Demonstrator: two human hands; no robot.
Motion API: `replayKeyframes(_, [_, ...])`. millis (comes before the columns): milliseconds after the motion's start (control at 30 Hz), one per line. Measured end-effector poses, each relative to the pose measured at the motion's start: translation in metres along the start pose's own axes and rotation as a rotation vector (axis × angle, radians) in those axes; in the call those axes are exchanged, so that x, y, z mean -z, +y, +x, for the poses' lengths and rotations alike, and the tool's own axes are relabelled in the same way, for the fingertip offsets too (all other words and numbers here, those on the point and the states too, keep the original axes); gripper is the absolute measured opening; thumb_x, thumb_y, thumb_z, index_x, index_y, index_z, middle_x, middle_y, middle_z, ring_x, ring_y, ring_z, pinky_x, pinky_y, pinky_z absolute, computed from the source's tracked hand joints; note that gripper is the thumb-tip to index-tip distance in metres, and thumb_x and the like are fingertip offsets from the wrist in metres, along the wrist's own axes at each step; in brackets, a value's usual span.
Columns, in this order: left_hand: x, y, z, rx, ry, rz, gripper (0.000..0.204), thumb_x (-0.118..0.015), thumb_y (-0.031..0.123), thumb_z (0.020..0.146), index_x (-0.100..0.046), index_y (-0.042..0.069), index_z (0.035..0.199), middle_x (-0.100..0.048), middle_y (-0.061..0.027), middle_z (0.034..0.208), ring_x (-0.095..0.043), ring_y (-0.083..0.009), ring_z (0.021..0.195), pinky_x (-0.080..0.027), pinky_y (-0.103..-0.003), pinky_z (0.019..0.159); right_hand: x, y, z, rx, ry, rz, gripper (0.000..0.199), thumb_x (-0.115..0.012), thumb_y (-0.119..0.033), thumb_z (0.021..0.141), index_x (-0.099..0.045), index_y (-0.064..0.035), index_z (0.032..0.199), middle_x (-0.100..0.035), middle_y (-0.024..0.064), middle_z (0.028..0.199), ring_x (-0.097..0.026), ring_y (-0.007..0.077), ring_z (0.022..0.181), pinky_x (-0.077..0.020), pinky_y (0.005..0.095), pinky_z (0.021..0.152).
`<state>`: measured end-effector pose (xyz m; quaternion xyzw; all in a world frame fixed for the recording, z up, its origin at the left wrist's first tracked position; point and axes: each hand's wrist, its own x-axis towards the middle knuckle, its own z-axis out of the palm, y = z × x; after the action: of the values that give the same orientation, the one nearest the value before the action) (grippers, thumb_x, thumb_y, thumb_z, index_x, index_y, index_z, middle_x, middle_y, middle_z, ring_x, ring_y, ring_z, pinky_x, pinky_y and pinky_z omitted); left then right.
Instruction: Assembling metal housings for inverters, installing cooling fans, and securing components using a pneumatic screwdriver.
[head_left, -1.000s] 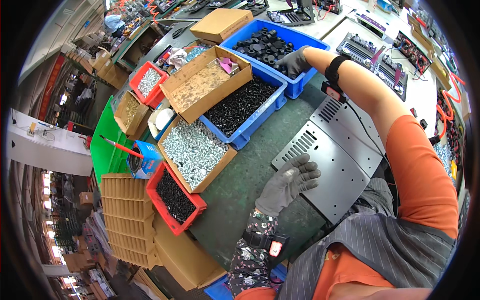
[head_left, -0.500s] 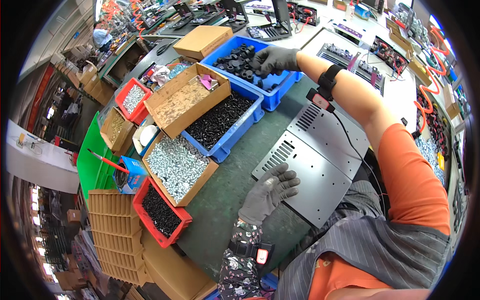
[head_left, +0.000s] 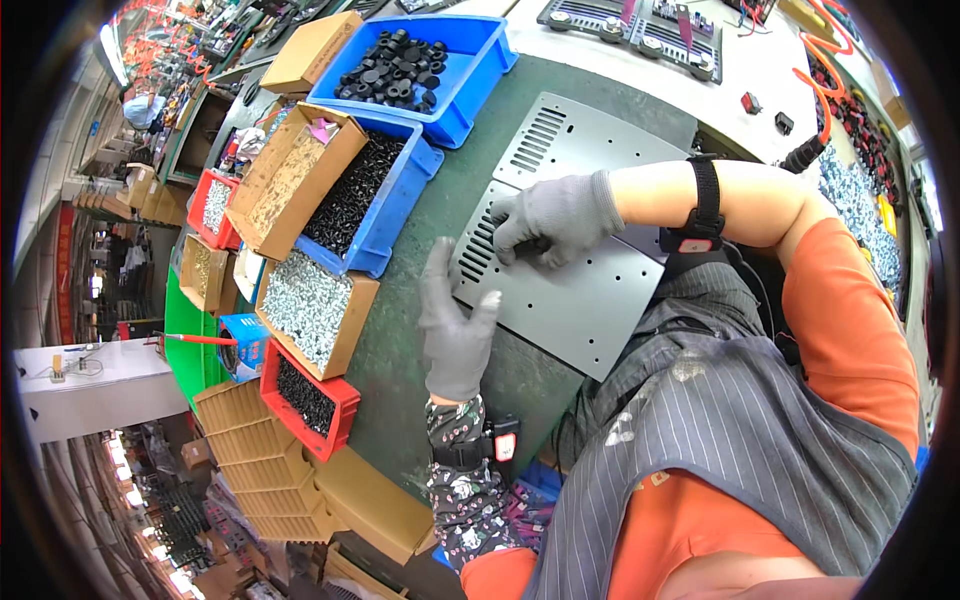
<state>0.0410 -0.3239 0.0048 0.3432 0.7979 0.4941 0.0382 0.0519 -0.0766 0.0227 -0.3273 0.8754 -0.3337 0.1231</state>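
Two flat grey metal panels (head_left: 560, 310) with slots and small holes lie side by side on the green tabletop. Over the slotted part of the nearer panel, my right hand (head_left: 560, 218) in a grey glove is closed, fingers curled downward. Something black shows under its fingers, like the round black rubber feet (head_left: 392, 72) heaped in the far blue bin (head_left: 460, 75); how many it holds is hidden. My left hand (head_left: 455, 325), also gloved and slightly blurred, is open beside the panel's left edge, thumb and fingers apart, with nothing in it.
On the left stand a blue bin of black screws (head_left: 355, 190), an open cardboard box (head_left: 290, 180) on its edge, a carton of silver screws (head_left: 305, 310) and a red bin of black screws (head_left: 305, 400). An orange coiled hose (head_left: 815, 85) hangs at the right.
My right hand has left the blue bin of rubber feet and come back over the nearer panel. My left hand has moved away from the panel's surface to its left. The view has shifted.
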Motion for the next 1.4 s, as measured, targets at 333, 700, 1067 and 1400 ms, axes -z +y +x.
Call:
replayKeyframes(333, [-0.035, 0.010, 0.049, -0.061, -0.374, 0.581, 0.108, -0.082, 0.047, 0.066, -0.027, 0.005, 0.149, -0.035, -0.0214, 0.149, -0.025, -0.0377, 0.143, -0.015, -0.048, 0.119, 0.025, 0.008, -0.066, -0.167, 0.105, -0.481, 0.107, -0.080, -0.059, 0.059, -0.037, -0.0147, 0.146, -0.047, 0.0147, 0.138, -0.046, 0.0366, 0.121, -0.0406, 0.0475, 0.101])
replayKeyframes(700, [-0.049, 0.030, 0.064, -0.177, -0.318, 0.499, 0.069, -0.075, 0.035, 0.073, -0.049, 0.015, 0.134, -0.050, -0.0111, 0.131, -0.043, -0.0332, 0.126, -0.030, -0.048, 0.110, 0.007, 0.023, -0.125, -0.216, 0.416, -0.455, 0.075, -0.066, -0.044, 0.077, -0.046, -0.0021, 0.135, -0.051, 0.0199, 0.129, -0.051, 0.0385, 0.114, -0.0425, 0.0490, 0.099])
replayKeyframes(1067, [-0.059, 0.035, 0.084, -0.270, -0.389, 0.648, 0.039, -0.063, 0.024, 0.085, -0.058, 0.015, 0.123, -0.060, -0.0116, 0.108, -0.056, -0.0336, 0.102, -0.045, -0.043, 0.092, 0.001, 0.012, -0.116, -0.342, 0.434, -0.324, 0.031, -0.056, -0.015, 0.086, -0.059, -0.0096, 0.117, -0.058, 0.0165, 0.106, -0.057, 0.0354, 0.100, -0.0482, 0.0442, 0.084])
replayKeyframes(1400, [-0.024, 0.032, 0.054, -0.187, -0.389, 0.552, 0.033, -0.067, 0.021, 0.080, -0.061, 0.009, 0.110, -0.060, -0.0117, 0.101, -0.057, -0.0307, 0.096, -0.046, -0.042, 0.089, 0.014, 0.017, -0.122, -0.417, 0.470, -0.077, 0.034, -0.059, -0.019, 0.087, -0.061, -0.0132, 0.120, -0.061, 0.0152, 0.108, -0.061, 0.0370, 0.100, -0.0493, 0.0460, 0.086])
